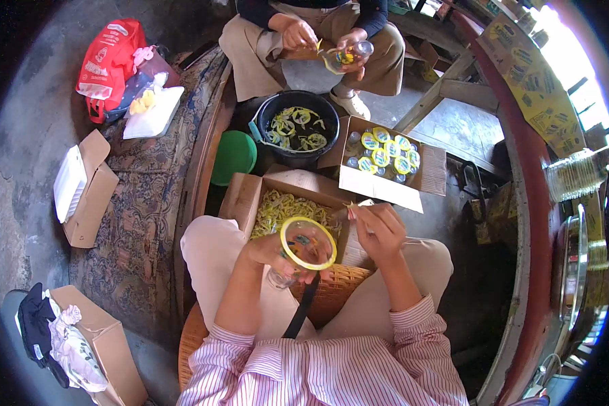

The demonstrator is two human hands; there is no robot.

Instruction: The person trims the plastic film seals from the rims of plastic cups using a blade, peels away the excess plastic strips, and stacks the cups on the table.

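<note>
My left hand (266, 252) is wrapped round a clear plastic cup (309, 242) with a yellow rim, its mouth tilted up toward me. Colourful print shows through its wall. Up and to the right, my right hand (381, 234) is closed in a pinch, apart from the cup. A thin yellow strip (348, 204) pokes out at its fingertips; something small and red beside it is too small to tell. Just beyond both hands, an open cardboard box (240, 197) holds a heap of yellow strips (284, 211).
A black bucket (258, 111) contains yellow rings and scraps. Beside it stand a green lid-like thing (234, 158) and a box (379, 187) of yellow-rimmed cups. Opposite, a co-worker (311, 40) holds a cup and a yellow scrap. A red bag (115, 57) lies on the left.
</note>
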